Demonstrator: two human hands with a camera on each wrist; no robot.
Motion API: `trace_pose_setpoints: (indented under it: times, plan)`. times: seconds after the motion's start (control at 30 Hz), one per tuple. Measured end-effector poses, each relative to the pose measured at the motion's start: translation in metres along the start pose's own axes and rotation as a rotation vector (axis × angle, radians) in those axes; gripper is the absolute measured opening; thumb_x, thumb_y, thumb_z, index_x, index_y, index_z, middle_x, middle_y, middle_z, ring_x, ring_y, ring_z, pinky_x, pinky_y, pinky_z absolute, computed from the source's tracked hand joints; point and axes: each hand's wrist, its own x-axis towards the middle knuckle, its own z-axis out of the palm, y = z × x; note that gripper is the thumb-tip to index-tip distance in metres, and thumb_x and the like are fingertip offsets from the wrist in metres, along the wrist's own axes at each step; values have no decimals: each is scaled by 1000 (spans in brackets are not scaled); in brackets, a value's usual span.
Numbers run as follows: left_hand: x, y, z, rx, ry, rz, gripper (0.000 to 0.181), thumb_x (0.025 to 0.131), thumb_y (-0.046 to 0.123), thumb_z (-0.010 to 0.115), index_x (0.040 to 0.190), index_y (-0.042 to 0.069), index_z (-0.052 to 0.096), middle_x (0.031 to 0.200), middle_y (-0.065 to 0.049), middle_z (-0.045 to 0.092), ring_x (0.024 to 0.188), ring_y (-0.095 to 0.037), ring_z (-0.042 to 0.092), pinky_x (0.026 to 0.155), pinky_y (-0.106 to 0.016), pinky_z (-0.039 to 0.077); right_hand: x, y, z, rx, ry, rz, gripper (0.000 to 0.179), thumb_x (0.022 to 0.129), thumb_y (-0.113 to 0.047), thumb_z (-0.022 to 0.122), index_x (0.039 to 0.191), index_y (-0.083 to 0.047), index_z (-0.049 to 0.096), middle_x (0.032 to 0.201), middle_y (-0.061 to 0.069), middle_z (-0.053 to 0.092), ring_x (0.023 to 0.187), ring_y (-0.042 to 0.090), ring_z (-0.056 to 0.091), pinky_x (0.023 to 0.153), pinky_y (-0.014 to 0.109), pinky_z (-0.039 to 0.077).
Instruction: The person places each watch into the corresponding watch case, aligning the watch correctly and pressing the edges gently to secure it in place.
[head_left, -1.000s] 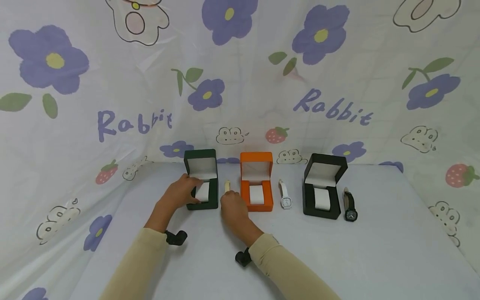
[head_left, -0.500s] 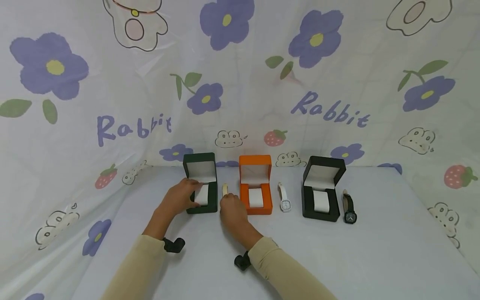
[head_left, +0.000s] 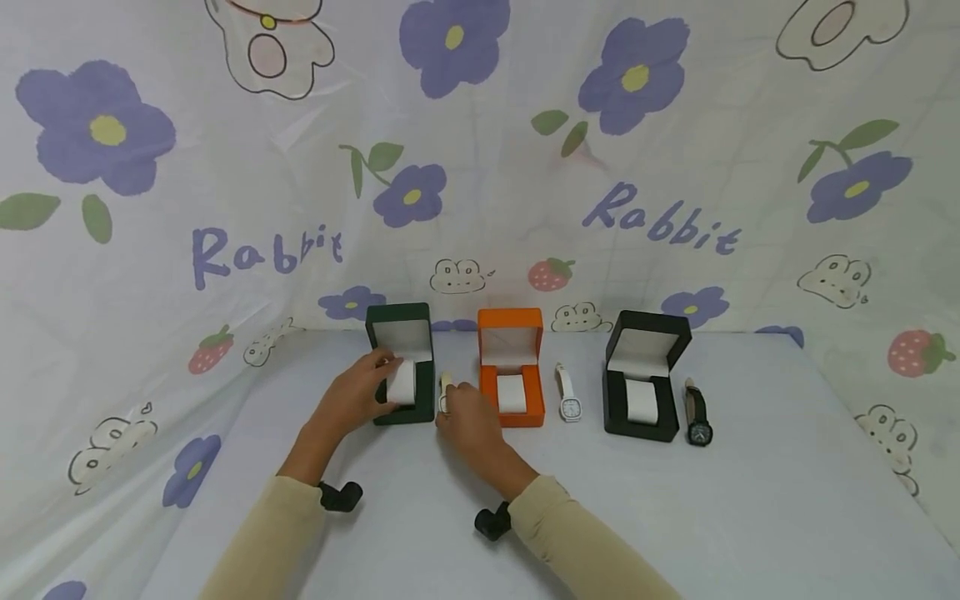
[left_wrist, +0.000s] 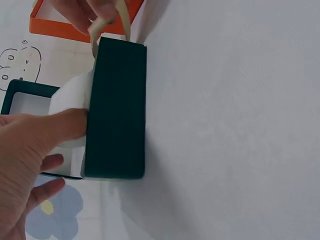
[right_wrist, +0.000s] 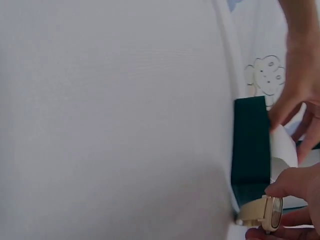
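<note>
At the left, a dark green watch box (head_left: pixel 425 398) stands with its lid up. My left hand (head_left: pixel 356 390) reaches in from its left side and grips the white cushion (head_left: pixel 402 382) between thumb and fingers; in the left wrist view the cushion (left_wrist: pixel 72 97) stands a little above the box wall. Just right of the box, my right hand (head_left: pixel 472 421) pinches a watch with a cream strap (head_left: pixel 444 393). The right wrist view shows the watch's case (right_wrist: pixel 273 214) between thumb and fingers, with the strap curving close to the box's corner.
An orange watch box (head_left: pixel 534 398) and a black watch box (head_left: pixel 617 408) stand open farther right, each with a white cushion. Beside them lie a white-strapped watch (head_left: pixel 569 396) and a black-strapped watch (head_left: pixel 697 415). A patterned cloth (head_left: pixel 495 208) hangs behind the table.
The cushion has risen slightly under my left hand. My right hand has turned and raised the cream watch, so its face now shows beside the fingers.
</note>
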Motion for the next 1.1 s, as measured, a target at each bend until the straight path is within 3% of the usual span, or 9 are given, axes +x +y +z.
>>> trace_pose_setpoints:
  times: [0.2,0.4,0.57,0.73,0.93,1.1]
  plan:
    - [-3,-2,0,-46,13,-3,76,74,23,93,139,3,60,137,-15,54,117,-29,61,98,-44,56,-7,3,-19,125,19,13,35,88,-16,78,118,0,71,90,8,69,70,13,58,57,19,51]
    - [-6,-3,-2,-85,12,-21,81,76,23,92,144,2,55,146,-19,52,125,-36,59,101,-49,53,-15,6,-37,219,38,52,46,88,-18,80,129,-2,68,109,11,73,85,19,65,72,26,60]
    - [-6,-3,-3,-117,6,-18,82,77,21,91,146,1,52,145,-18,53,125,-37,59,103,-50,52,-20,13,-46,280,82,19,54,86,-16,80,136,-4,63,107,11,73,84,17,64,70,25,59]
    - [-6,-2,-5,-138,28,3,79,78,19,91,145,2,53,141,-16,53,119,-34,61,100,-47,54,-22,23,-50,428,94,-14,65,84,-10,82,144,-4,56,106,11,72,83,19,65,72,28,60]
    - [-6,6,-11,-190,88,30,78,77,19,91,144,3,56,139,-16,51,114,-33,62,96,-48,56,-27,31,-58,529,99,-9,71,83,-6,83,147,-4,51,112,14,69,92,22,67,80,35,62]
    - [-4,21,-17,-310,107,56,76,78,17,90,145,4,56,137,-15,50,121,-34,60,99,-48,54,-33,35,-68,565,141,-16,72,82,-4,83,147,-4,51,109,15,69,92,25,69,80,35,62]
